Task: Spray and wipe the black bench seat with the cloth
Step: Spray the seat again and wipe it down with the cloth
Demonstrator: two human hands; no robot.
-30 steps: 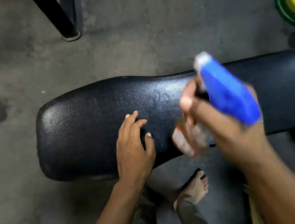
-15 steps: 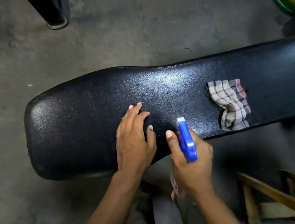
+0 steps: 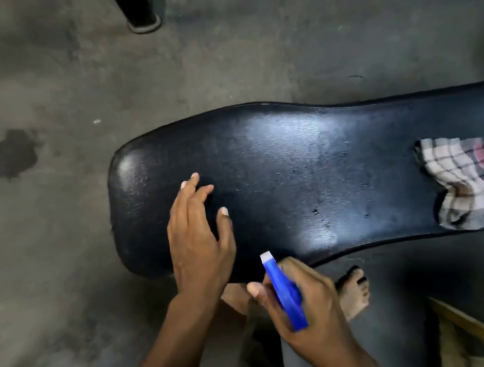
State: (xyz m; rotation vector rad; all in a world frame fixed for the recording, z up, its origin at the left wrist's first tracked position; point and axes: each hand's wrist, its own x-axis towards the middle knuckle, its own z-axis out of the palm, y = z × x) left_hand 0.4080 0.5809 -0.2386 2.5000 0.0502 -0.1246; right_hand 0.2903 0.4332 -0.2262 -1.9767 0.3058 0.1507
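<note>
The right hand (image 3: 305, 300) grips the spray bottle (image 3: 282, 289) at the bench seat's (image 3: 310, 175) near edge, nozzle aimed across it. The left hand (image 3: 199, 234) rests flat and open on the seat. The cloth (image 3: 460, 181) lies along the seat's long axis, nearer the right hand.

- Your left hand (image 3: 199, 234) lies palm down, fingers extended and slightly spread, thumb held apart to the right; the forearm runs back toward the lower left.
- Your right hand (image 3: 302, 304) is closed in a fist-like grip around the blue spray bottle (image 3: 284, 292), nozzle projecting forward beyond the knuckles, thumb on the left side.
</note>
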